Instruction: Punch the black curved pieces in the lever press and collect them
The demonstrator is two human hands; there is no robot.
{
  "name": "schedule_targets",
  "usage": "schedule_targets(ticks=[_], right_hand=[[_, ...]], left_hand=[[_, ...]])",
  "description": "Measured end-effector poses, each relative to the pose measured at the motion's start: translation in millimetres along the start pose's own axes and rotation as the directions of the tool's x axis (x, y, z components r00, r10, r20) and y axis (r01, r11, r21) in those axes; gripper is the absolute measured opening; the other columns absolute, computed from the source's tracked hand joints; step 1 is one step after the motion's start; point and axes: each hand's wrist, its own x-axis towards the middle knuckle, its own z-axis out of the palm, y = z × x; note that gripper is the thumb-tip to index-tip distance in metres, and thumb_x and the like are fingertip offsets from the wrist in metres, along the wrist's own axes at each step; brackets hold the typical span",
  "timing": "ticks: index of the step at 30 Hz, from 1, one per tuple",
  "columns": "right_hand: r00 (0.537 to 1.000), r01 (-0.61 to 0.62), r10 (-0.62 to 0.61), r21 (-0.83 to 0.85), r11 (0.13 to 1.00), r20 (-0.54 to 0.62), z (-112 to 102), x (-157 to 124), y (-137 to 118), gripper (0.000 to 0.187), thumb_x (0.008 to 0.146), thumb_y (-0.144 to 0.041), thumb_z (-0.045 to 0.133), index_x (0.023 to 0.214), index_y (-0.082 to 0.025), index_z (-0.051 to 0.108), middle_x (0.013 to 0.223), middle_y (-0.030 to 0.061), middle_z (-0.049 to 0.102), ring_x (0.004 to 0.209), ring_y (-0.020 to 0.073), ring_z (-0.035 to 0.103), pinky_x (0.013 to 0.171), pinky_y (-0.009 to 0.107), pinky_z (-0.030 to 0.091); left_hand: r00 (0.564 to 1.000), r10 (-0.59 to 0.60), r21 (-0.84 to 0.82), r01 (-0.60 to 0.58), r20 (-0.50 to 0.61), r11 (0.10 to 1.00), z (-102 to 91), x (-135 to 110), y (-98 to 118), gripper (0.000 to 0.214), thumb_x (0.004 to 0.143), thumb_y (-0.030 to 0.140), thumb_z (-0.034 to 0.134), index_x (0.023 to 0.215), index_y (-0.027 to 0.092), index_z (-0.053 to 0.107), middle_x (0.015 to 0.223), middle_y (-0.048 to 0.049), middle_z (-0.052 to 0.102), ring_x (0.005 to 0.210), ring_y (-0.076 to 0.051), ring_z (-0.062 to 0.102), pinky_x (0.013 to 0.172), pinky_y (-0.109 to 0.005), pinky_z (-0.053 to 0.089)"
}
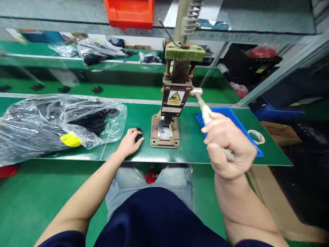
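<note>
A hand-operated arbor press (177, 73) stands upright on the green table, a yellow warning label on its front. My right hand (228, 145) is closed around the light-coloured lever handle (205, 115) at the press's right side. Under the ram, a dark grey curved flat piece (160, 126) lies on the press base (154, 135). Left of that base, my left hand (130, 142) rests at the table with its fingers and thumb around a small black piece (138, 134). The exact shape of the black piece is partly hidden by the fingers.
A large clear plastic bag (64, 123) of black parts fills the table's left. A blue tray (231, 120) and a tape roll (256, 137) lie at the right. Several black parts line the ledge behind. An orange bin (130, 13) sits on the overhead shelf.
</note>
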Motion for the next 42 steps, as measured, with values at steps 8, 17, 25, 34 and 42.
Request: schedule_targets(ticks=[8, 17, 25, 34, 42], right_hand=[[0.991, 0.097, -0.105, -0.092, 0.991, -0.082, 16, -60, 29, 0.015, 0.078, -0.022, 0.07, 0.069, -0.025, 0.059, 0.07, -0.0048, 0.065, 0.083, 0.0201, 0.07, 0.11, 0.062, 0.055], [0.982, 0.091, -0.109, -0.12, 0.989, -0.154, 22, -60, 31, 0.015, 0.08, -0.025, 0.068, 0.068, -0.026, 0.059, 0.068, -0.0062, 0.064, 0.078, 0.0184, 0.069, 0.107, 0.061, 0.057], [0.976, 0.101, -0.123, -0.128, 0.987, -0.18, 24, -59, 32, 0.02, 0.084, -0.029, 0.068, 0.067, -0.025, 0.057, 0.069, -0.0067, 0.063, 0.078, 0.0179, 0.069, 0.105, 0.063, 0.058], [0.942, 0.159, -0.181, -0.101, 0.982, -0.281, 34, -54, 38, 0.033, 0.087, -0.031, 0.069, 0.061, -0.022, 0.051, 0.06, -0.0052, 0.057, 0.074, 0.0151, 0.066, 0.103, 0.058, 0.057], [0.873, 0.242, -0.248, -0.069, 0.968, -0.421, 41, -51, 57, 0.05, 0.077, -0.042, 0.079, 0.049, -0.021, 0.042, 0.053, -0.0059, 0.058, 0.062, 0.015, 0.067, 0.09, 0.052, 0.06]], left_hand=[[0.995, 0.005, 0.168, 0.012, -0.103, 0.986, -6.6, 4, 5, 0.037, 0.1, 0.046, 0.064, 0.127, 0.022, 0.072, 0.153, -0.02, 0.051, 0.144, -0.04, 0.05, 0.116, -0.057, 0.047], [0.993, 0.083, -0.147, -0.094, -0.078, 0.985, 20.7, 40, 85, 0.041, 0.102, 0.046, 0.063, 0.135, 0.022, 0.071, 0.145, -0.0143, 0.064, 0.141, -0.035, 0.051, 0.119, -0.055, 0.041], [0.989, 0.148, -0.286, -0.145, -0.013, 0.947, 23.3, 33, 93, 0.058, 0.1, 0.043, 0.065, 0.154, 0.026, 0.057, 0.161, -0.0151, 0.052, 0.15, -0.035, 0.045, 0.121, -0.058, 0.04], [0.99, 0.042, -0.157, -0.063, -0.137, 0.986, -20.8, 32, 8, 0.033, 0.101, 0.04, 0.065, 0.129, 0.025, 0.072, 0.141, -0.0111, 0.069, 0.138, -0.031, 0.057, 0.119, -0.055, 0.043], [0.971, -0.162, 0.151, 0.189, -0.174, 0.97, -64.0, 34, -64, 0.033, 0.101, 0.036, 0.059, 0.125, 0.02, 0.072, 0.136, -0.0152, 0.071, 0.133, -0.035, 0.058, 0.115, -0.053, 0.045]])
